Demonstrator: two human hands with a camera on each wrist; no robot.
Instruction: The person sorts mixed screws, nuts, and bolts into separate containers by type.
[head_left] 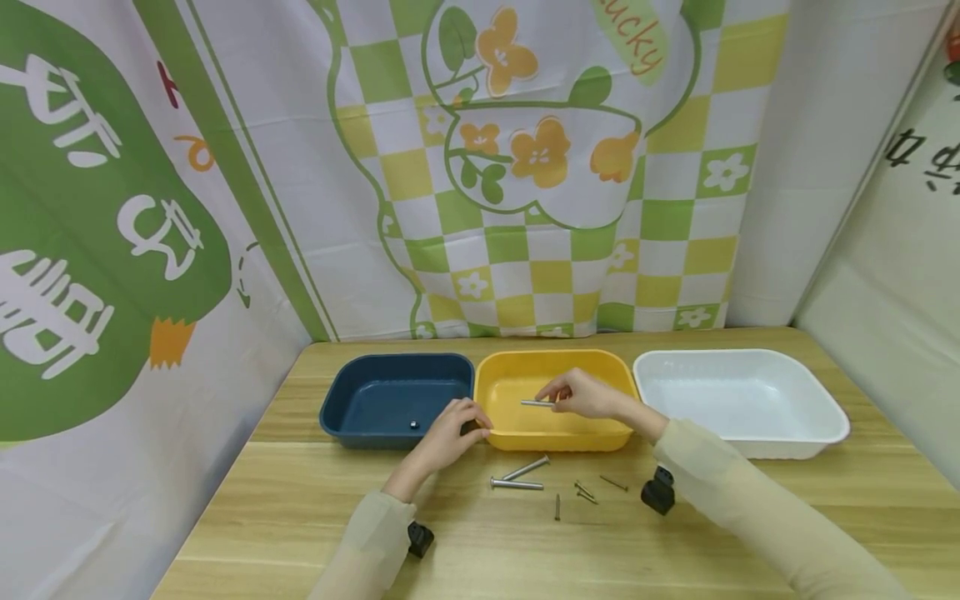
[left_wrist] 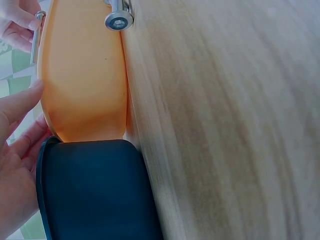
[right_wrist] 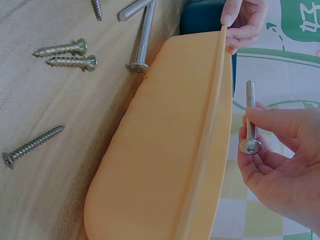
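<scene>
On the table (head_left: 480,542): three trays in a row, one blue tray (head_left: 375,400), one yellow tray (head_left: 555,442) in the middle, one white tray (head_left: 735,400).
Right hand (head_left: 588,396): grasping; thumb and fingers pinch one bolt (head_left: 534,403).
Held bolt: in the air above the yellow tray, roughly level in the head view.
Left hand (head_left: 453,429): grasping; thumb and fingertips on the yellow tray's rim, at the corner next to the blue tray.
Loose bolts (head_left: 517,484): two, in front of the yellow tray; one lies crosswise, the other slants off it. Cannot tell whether they touch.
Screws (head_left: 613,482): four, to the right of the loose bolts; two close together, two apart.
Blue tray contents: one small shiny piece (head_left: 414,425), too small to identify.
Black blocks (head_left: 658,490): two, one at each wrist.
</scene>
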